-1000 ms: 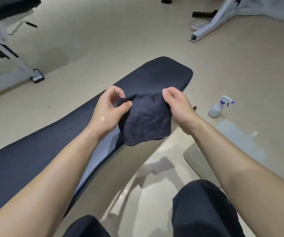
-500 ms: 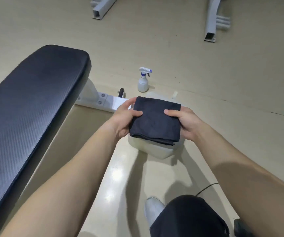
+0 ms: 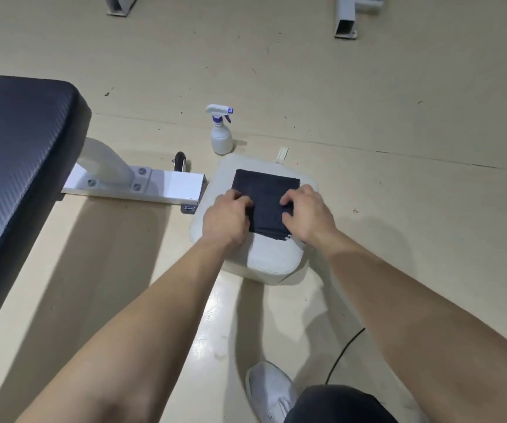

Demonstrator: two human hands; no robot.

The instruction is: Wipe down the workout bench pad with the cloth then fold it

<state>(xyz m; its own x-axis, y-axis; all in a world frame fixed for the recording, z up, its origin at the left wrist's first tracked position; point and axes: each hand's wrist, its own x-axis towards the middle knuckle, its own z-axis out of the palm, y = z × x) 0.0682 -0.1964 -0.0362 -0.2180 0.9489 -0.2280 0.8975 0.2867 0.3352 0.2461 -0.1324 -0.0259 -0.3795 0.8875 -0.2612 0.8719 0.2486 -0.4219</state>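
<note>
Navy folded square cloth (image 3: 266,195) lies on pale padded cushion (image 3: 264,265), inside its edges. Left hand (image 3: 226,219) and right hand (image 3: 305,216) pinch its side edges, fingers curled. Beige floor (image 3: 413,209) stretches right.

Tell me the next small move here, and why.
Probably let go and lift both hands away: the cloth already lies folded flat on the white cushion, with the left hand and right hand holding its near end.

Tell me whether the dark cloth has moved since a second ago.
Yes. The cloth left the bench pad and came down to the right; it lies folded on the white cushion, left hand and right hand on it.
</note>
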